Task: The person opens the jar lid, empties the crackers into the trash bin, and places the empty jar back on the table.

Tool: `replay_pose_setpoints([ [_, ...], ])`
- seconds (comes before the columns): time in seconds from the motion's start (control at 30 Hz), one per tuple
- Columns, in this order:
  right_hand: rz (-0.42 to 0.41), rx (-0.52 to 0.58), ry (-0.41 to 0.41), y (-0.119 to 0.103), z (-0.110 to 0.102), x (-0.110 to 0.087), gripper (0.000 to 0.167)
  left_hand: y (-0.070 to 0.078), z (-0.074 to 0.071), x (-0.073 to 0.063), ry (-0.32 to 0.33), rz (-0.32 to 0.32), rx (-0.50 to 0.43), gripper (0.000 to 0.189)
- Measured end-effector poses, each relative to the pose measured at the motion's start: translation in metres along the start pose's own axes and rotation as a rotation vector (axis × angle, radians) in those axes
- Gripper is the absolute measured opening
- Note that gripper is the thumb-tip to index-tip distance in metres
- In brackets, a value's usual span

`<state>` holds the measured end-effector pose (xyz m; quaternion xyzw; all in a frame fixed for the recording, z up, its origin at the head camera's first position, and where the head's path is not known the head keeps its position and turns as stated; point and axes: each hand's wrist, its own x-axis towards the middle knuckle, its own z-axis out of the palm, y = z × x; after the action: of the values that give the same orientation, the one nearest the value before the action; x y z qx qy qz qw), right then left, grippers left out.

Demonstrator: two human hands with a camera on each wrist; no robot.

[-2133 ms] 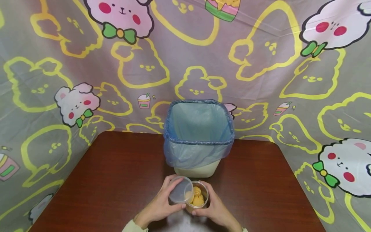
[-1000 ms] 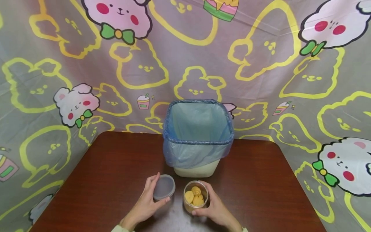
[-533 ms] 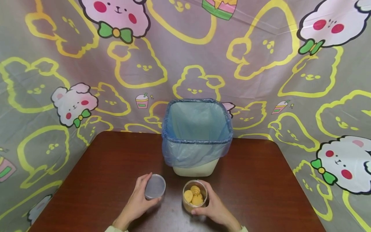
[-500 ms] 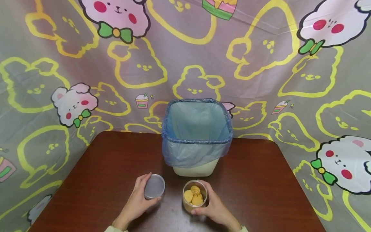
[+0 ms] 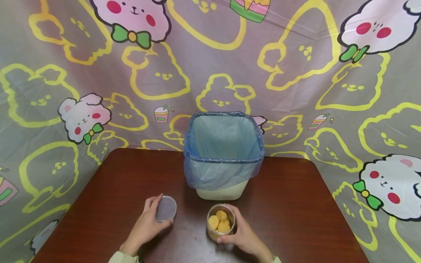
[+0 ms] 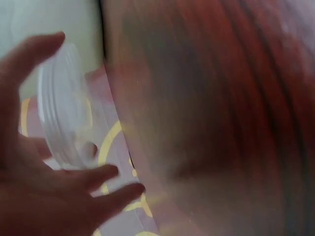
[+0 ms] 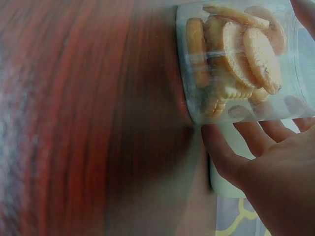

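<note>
My left hand (image 5: 148, 221) grips a round translucent plastic lid (image 5: 166, 209) by its edge, thumb on one side and fingers on the other. In the left wrist view the lid (image 6: 63, 105) is held above the table. To the right, my right hand (image 5: 240, 231) is wrapped round the side of a clear jar (image 5: 212, 233), which stands upright and uncovered on the table. Several golden cookies (image 5: 223, 223) lie inside the jar. The right wrist view shows the cookies (image 7: 238, 54) through the jar's clear wall, with fingers along its side.
A cream bin (image 5: 223, 193) lined with a blue plastic bag (image 5: 223, 175) stands on the dark red-brown table (image 5: 138, 175), just behind the jar. A grey patterned curtain (image 5: 184, 47) hangs round the back and sides of the table.
My left hand has lifted the lid off the jar and carried it left. It is still drifting left. My right hand and the jar have stayed in place.
</note>
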<state>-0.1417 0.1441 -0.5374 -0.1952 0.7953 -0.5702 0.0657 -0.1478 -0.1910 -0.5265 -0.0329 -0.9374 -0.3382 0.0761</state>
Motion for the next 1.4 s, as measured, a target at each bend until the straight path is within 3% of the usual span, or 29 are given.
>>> replay_pose_setpoints([
  [0.33,0.008,0.017,-0.006,0.001,0.000,0.000,0.090,-0.012,-0.005,0.002,0.012,-0.062,0.054,0.094],
  [0.77,0.001,0.026,-0.011,0.000,0.000,0.000,0.089,-0.022,-0.012,0.004,-0.092,-0.152,0.140,0.097],
  [1.1,-0.018,0.001,-0.012,0.000,-0.001,0.000,0.089,-0.029,-0.016,0.007,-0.109,-0.176,0.162,0.100],
  [1.4,-0.015,0.013,-0.011,-0.001,-0.001,-0.001,0.089,-0.033,-0.021,0.011,-0.184,-0.252,0.152,0.101],
])
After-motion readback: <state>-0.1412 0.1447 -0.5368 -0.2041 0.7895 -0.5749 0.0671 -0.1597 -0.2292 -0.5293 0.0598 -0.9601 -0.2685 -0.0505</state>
